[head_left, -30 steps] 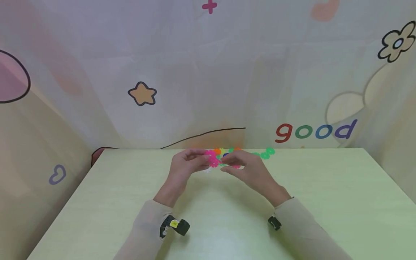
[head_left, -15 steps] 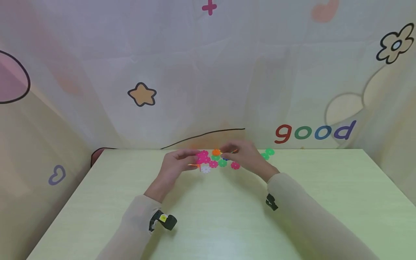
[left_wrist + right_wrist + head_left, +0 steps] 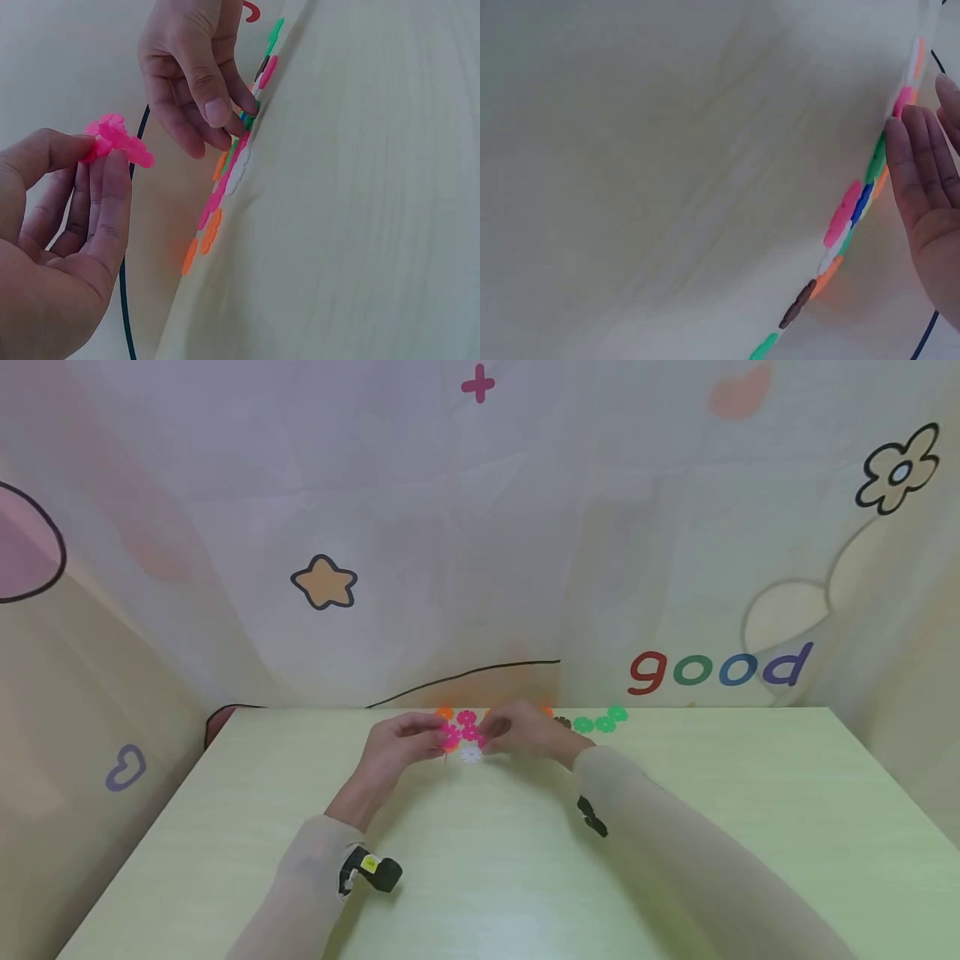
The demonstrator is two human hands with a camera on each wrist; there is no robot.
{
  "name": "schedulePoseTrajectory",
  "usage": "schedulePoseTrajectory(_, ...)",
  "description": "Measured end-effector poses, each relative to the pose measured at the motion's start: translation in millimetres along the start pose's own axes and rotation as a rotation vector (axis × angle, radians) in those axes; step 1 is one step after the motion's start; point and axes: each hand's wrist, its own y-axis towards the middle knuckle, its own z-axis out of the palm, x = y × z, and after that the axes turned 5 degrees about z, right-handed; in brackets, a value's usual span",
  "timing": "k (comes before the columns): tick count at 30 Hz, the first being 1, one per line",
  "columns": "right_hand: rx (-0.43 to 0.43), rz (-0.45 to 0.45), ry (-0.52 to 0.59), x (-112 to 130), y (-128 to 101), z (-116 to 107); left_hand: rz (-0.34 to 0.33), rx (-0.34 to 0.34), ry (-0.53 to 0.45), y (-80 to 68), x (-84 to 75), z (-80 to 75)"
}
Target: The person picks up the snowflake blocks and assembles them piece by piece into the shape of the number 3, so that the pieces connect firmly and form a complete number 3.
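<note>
My left hand (image 3: 397, 743) pinches a small cluster of bright pink flower-shaped discs (image 3: 112, 139) between thumb and fingers, raised off the table in the left wrist view. They look interlocked at an angle. My right hand (image 3: 525, 731) is over the row of loose discs at the table's back, its fingers slightly bent and pointing down. Its fingertips (image 3: 895, 127) are right at a pink disc (image 3: 903, 99) and a green disc (image 3: 876, 159) in the right wrist view. A white disc (image 3: 471, 754) lies between the two hands.
Several green discs (image 3: 606, 724) and a brown disc (image 3: 797, 304) lie along the table's back edge to the right. Orange discs (image 3: 211, 231) lie at the row's left end. Behind the table (image 3: 480, 877) hangs a printed cloth (image 3: 450, 527).
My left hand has moved left and away from the right hand, keeping the pink discs. The right hand has shifted left along the row, uncovering the brown disc and green ones.
</note>
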Motion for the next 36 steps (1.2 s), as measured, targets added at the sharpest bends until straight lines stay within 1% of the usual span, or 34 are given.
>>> schedulePoseTrajectory(4,0.026,0.030,-0.041,1.9,7.0,7.6,-0.027,-0.020,-0.018,0.5,4.3,-2.7)
schedulePoseTrajectory(7,0.031,0.025,-0.099,2.2,11.9,12.2,-0.030,-0.031,-0.036,1.4,6.0,-3.4)
schedulePoseTrajectory(12,0.016,0.034,-0.193,3.0,15.3,20.0,-0.039,-0.047,-0.054,1.8,7.8,-3.4)
schedulePoseTrajectory(18,-0.016,0.056,-0.259,8.1,14.4,24.4,-0.028,-0.054,-0.073,0.9,7.9,-2.7)
schedulePoseTrajectory(23,-0.001,0.069,-0.288,12.1,13.4,24.7,-0.011,-0.042,-0.081,-0.9,6.2,-1.6)
schedulePoseTrajectory(28,-0.001,0.105,-0.251,14.2,11.4,25.6,0.003,-0.016,-0.056,-4.3,4.2,-0.6)
schedulePoseTrajectory(31,0.001,0.112,-0.194,14.1,6.9,23.6,0.003,-0.003,-0.044,-6.5,3.2,-0.2)
schedulePoseTrajectory(33,-0.005,0.105,-0.132,14.6,0.9,20.3,0.001,0.001,-0.040,-7.4,2.1,0.4)
schedulePoseTrajectory(36,-0.036,0.075,0.003,15.3,-11.5,13.8,0.005,0.012,-0.027,-8.5,-0.6,2.4)
